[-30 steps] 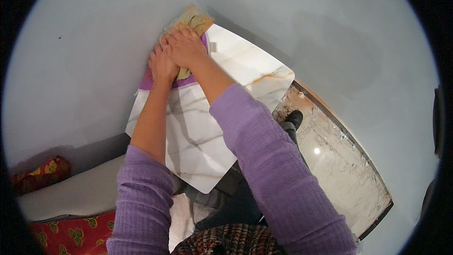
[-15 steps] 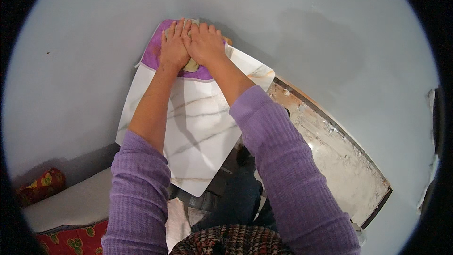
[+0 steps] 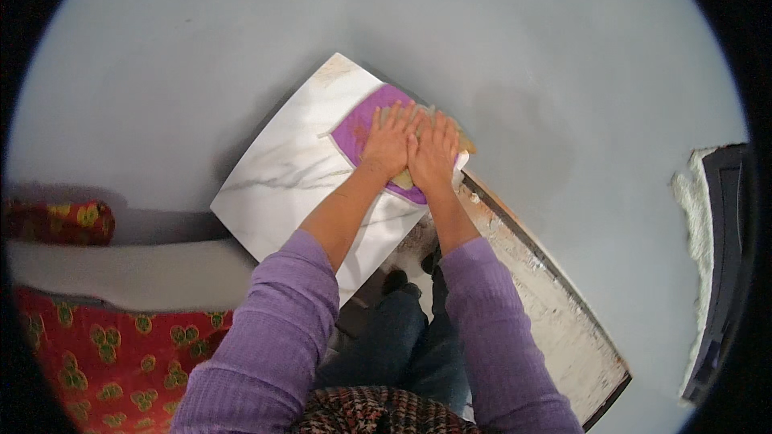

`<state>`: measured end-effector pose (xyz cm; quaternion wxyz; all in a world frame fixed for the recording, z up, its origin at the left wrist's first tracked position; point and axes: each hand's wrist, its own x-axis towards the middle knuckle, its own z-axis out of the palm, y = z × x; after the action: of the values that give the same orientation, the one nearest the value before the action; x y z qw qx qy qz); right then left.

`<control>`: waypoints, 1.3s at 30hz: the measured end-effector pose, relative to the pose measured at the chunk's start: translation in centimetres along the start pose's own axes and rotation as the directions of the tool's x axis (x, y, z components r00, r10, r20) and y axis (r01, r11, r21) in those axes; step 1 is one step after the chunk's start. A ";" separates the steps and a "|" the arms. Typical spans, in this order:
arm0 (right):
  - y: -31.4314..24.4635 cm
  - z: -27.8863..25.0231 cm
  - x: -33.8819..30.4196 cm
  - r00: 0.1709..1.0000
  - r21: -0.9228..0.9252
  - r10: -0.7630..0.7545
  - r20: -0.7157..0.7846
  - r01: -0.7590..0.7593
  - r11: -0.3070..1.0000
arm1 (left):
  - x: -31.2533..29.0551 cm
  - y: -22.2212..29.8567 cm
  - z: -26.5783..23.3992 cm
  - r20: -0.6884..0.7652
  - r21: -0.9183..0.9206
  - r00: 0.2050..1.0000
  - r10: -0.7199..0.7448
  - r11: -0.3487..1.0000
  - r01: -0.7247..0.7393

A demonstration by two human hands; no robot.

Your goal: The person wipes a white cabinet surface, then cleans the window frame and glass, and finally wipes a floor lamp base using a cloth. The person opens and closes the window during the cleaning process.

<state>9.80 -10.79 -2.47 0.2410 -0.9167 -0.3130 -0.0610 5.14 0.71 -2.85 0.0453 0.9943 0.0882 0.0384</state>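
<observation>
Lying at the far left is a red bundle with yellow pattern, and just below it runs a grey padded surface. In the lower left, a red cloth with green and yellow figures hangs over the front of this surface. Next comes the desk, white with grey veins, its one corner pointing to the wall. On the right part of the desk, a purple cloth is spread flat. The left hand is flat and not clenched, its fingers stretched, pressing a yellowish rag which lies upon the purple cloth. The right hand is just beside, also flat on the rag, its fingers stretched forward. Farther right is a pale, stained surface with a dark edge. Near the right rim stands a dark object; its kind I cannot tell.
</observation>
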 end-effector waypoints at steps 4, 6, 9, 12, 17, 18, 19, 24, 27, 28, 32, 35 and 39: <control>0.3 -0.4 -3.2 0.997 -0.061 0.018 0.073 -0.013 0.998 | -2.9 1.8 -0.8 0.022 -0.099 1.000 0.009 0.995 -0.007; 0.4 -0.9 -5.1 0.992 -0.072 0.021 0.122 -0.013 0.997 | -4.9 2.9 -1.2 0.036 -0.135 0.999 0.002 0.991 0.003; -0.9 -2.6 -7.9 0.987 -0.053 -0.045 0.156 0.054 0.997 | -8.1 3.7 -2.0 0.045 -0.123 0.999 -0.018 0.992 0.023; -1.9 -3.4 -10.8 0.981 -0.033 -0.104 0.163 0.111 0.993 | -11.7 4.2 -2.1 0.047 -0.121 0.998 -0.044 0.991 0.049; -4.2 -4.1 -16.3 0.948 -0.019 -0.212 0.235 0.223 0.975 | -18.9 5.3 -3.0 0.082 -0.218 0.986 -0.145 0.963 0.159; -4.8 -4.2 -17.5 0.945 -0.001 -0.227 0.237 0.234 0.972 | -20.4 5.4 -3.2 0.082 -0.207 0.984 -0.157 0.963 0.171; -5.4 -4.3 -18.7 0.940 0.016 -0.241 0.239 0.245 0.969 | -21.9 5.6 -3.3 0.081 -0.197 0.982 -0.169 0.963 0.182; -8.9 -5.1 -23.8 0.899 0.040 -0.292 0.327 0.296 0.954 | -29.3 6.0 -4.1 0.150 -0.162 0.952 -0.265 0.944 0.288; -11.2 -5.4 -25.6 0.870 0.036 -0.306 0.387 0.317 0.948 | -32.6 5.8 -3.8 0.132 -0.125 0.928 -0.349 0.923 0.365; -11.9 -5.4 -26.1 0.860 0.045 -0.327 0.392 0.338 0.940 | -33.5 5.7 -3.6 0.121 -0.119 0.919 -0.376 0.913 0.390; -13.5 -5.2 -26.8 0.803 0.083 -0.409 0.434 0.416 0.906 | -36.4 6.0 -3.6 0.068 -0.148 0.852 -0.519 0.839 0.523; -14.5 -4.3 -26.4 0.760 0.116 -0.445 0.475 0.446 0.887 | -36.5 5.3 -5.9 0.239 -0.198 0.787 -0.569 0.765 0.613; -16.8 -2.3 -23.8 0.696 0.228 -0.519 0.497 0.472 0.852 | -36.4 2.7 -3.9 0.122 -0.163 0.738 -0.663 0.720 0.674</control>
<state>-19.22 -13.25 0.09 0.1549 -0.7662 -0.6051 0.1509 -30.50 -8.13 -1.22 0.1566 0.8866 0.4353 0.0006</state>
